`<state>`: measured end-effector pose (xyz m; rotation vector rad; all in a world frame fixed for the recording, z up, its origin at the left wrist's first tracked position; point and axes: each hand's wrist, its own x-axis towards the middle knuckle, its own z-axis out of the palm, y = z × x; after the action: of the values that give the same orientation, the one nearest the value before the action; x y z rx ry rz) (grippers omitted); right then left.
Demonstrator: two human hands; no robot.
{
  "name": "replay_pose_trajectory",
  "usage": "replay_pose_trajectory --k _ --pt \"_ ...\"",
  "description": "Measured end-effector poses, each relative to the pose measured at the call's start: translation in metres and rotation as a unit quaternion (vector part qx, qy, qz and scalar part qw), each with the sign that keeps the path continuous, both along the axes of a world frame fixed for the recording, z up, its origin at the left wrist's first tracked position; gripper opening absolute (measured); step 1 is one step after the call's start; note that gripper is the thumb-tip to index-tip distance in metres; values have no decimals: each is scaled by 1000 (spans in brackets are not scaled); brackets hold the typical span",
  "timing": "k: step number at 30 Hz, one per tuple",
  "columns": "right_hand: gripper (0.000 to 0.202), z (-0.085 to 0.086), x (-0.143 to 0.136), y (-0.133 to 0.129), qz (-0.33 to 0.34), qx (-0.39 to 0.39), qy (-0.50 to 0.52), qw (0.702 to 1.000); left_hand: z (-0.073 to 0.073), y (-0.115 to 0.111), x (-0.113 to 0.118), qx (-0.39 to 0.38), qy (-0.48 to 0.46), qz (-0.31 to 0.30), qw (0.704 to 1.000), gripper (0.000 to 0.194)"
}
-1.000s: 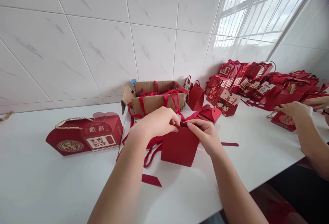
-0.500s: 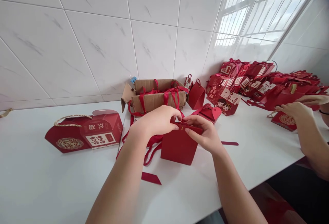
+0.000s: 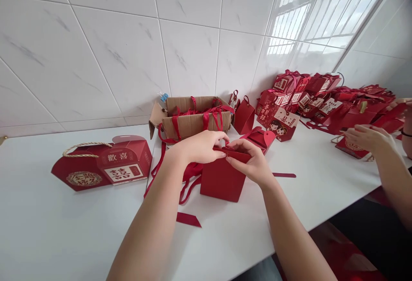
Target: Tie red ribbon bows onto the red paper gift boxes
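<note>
A plain red gift box [image 3: 222, 182] stands upright on the white table before me. My left hand [image 3: 206, 147] comes over its top from the left, with thumb and fingers closed on the upper edge. From the other side my right hand [image 3: 249, 160] grips the same edge, its thumb on the near face and its fingers behind. Both sets of fingertips meet at the middle of the top and hide what lies between them. Loose red ribbons [image 3: 189, 188] trail beside the box on the left, and a short cut ribbon piece [image 3: 189, 219] lies nearer me.
Behind is a cardboard box [image 3: 180, 127] of red ribbons. A rope-handled red box [image 3: 103, 165] stands left. A heart-flap box [image 3: 262, 138] and a standing red box [image 3: 244, 117] are behind right; many boxes [image 3: 322, 100] are piled farther. A co-worker's hands [image 3: 370, 139] handle another box.
My fingers have closed in over the middle of the box's top, covering a small gold piece seen there before. The view has shifted slightly. The co-worker's farther hand has lifted a red piece.
</note>
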<state>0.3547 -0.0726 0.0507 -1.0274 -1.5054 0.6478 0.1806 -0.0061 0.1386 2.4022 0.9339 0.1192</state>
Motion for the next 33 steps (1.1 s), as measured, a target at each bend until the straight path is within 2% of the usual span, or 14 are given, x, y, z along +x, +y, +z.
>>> replay_pose_trajectory --k 3,7,10,14,16,19,22,29,33 --pt "29 -1 1 4 -10 -46 41 998 -2 3 -1 7 -21 0 1000 35" --pt "31 -2 -2 8 -4 -105 164 981 -5 7 0 18 -52 4 998 32" --pt "30 -1 -5 9 -4 -126 211 969 -7 10 0 13 -21 4 1000 28" --pt "32 0 -5 5 12 -152 192 969 -8 16 -5 -45 57 -19 997 40" --pt "30 0 -4 5 30 -153 173 973 -9 21 -8 -82 25 -49 995 40" --pt "26 -1 -3 5 34 -143 161 976 -12 27 -9 -150 -26 -85 985 70" --pt "23 -3 -3 7 27 -122 163 979 -16 31 -7 -193 -33 -98 976 71" --pt "26 -4 -4 8 16 -127 168 978 -15 34 -8 -158 -19 -77 984 61" --pt "26 -3 -4 6 52 -144 188 970 -11 36 -18 -115 -34 -71 990 58"
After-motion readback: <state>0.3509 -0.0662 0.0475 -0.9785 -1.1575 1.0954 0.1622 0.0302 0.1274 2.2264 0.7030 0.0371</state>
